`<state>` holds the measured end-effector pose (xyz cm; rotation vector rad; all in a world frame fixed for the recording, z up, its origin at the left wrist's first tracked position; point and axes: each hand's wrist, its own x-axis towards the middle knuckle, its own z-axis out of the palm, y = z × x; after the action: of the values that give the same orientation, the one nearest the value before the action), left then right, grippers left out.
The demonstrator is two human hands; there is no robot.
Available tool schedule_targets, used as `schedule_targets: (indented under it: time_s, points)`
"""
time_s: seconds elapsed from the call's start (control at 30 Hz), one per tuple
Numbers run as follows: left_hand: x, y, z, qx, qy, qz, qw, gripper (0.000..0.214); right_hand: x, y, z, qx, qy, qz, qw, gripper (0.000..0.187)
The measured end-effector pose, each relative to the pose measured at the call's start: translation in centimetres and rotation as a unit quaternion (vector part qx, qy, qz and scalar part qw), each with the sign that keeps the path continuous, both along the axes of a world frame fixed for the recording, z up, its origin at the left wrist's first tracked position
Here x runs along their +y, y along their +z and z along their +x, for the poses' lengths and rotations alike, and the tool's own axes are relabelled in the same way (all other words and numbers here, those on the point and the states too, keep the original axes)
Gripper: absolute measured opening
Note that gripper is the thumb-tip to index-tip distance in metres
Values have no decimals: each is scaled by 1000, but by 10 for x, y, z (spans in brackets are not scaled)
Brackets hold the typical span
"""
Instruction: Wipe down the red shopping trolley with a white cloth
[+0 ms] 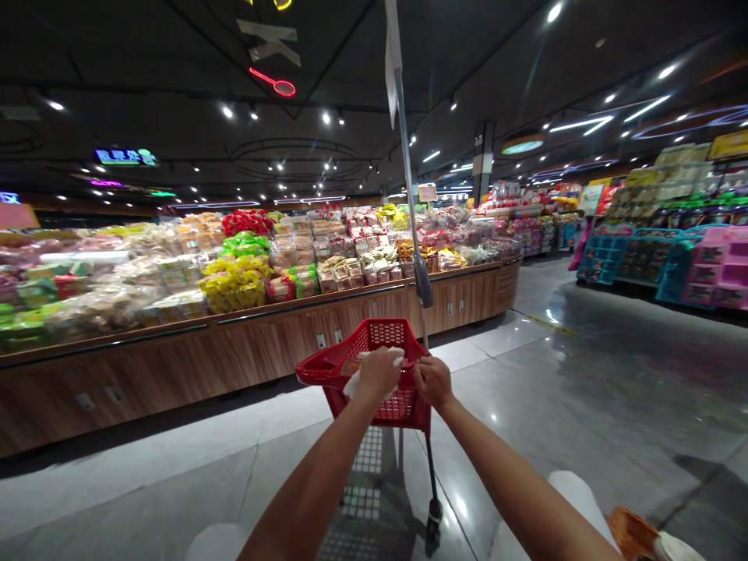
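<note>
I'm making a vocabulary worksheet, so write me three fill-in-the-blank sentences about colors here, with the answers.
1. The crumpled material in the person's left hand is ____.
2. The shopping cart that the right hand clasps is mostly ____.
3. On the counter, the layer between the red packets above and yellow packets below is ____.

Missing words: white; red; green.

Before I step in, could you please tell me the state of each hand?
Left hand: closed, holding white cloth or tissue at the red shopping cart.
Right hand: closed at the cart; exactly what it grips cannot be told.
</note>
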<state>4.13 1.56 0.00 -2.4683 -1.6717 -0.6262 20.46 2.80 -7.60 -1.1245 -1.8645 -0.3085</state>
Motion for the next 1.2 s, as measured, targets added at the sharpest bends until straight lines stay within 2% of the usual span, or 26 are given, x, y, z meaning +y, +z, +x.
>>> schedule_targets:
  time_s: [0.07, 0.13, 0.23, 0.33, 0.37, 0.47, 0.57, 0.63, 0.73, 0.8, 0.87, 0.97, 1.03, 1.1, 1.2]
  points:
    - [0, 2, 3, 22, -17, -5, 1000, 26, 2, 1, 4, -21, 27, 9, 999, 44]
    - [2, 4, -11, -1, -30, -6, 1000, 26, 5, 1, 10, -45, 60, 17, 997, 45]
    - [4, 2, -61, -65, -25, 11, 998, 29, 10, 0, 22, -61, 80, 16, 995, 45]
    - [2, -4, -120, -91, 38, 22, 995, 32, 17, 1, 37, -72, 82, 8, 994, 47]
    - [2, -6, -135, -93, 42, 20, 995, 32, 19, 2, 43, -81, 82, 6, 993, 46]
    - [3, -12, -153, -111, 30, 24, 993, 31, 25, 10, 58, -114, 52, 12, 992, 40]
    - [7, -19, -134, -129, 49, 43, 989, 30, 26, 22, 54, -128, -23, 14, 991, 31]
    - [8, -24, -111, -130, 71, 55, 987, 27, 23, 29, 34, -117, -52, -2, 992, 32]
    - [4, -30, -76, -141, 83, 76, 984, 24, 13, 33, -11, -78, -12, -45, 996, 32]
    - [-4, -34, -55, -162, 55, 92, 981, 23, 7, 29, -37, -57, 22, -71, 996, 32]
    - [-14, -36, -38, -195, -1, 100, 976, 22, 3, 23, -47, -19, 11, -86, 996, 34]
    - [-27, -38, -22, -243, -100, 95, 960, 20, 1, 13, -29, 63, -14, -93, 994, 36]
    - [-30, -42, -18, -268, -147, 87, 948, 20, 1, 9, -4, 93, 12, -91, 991, 37]
    - [-26, -50, -19, -286, -160, 77, 942, 20, 2, 6, 22, 101, 45, -87, 990, 39]
    - [-11, -69, -27, -295, -135, 55, 944, 22, 3, 7, 56, 100, 77, -87, 988, 45]
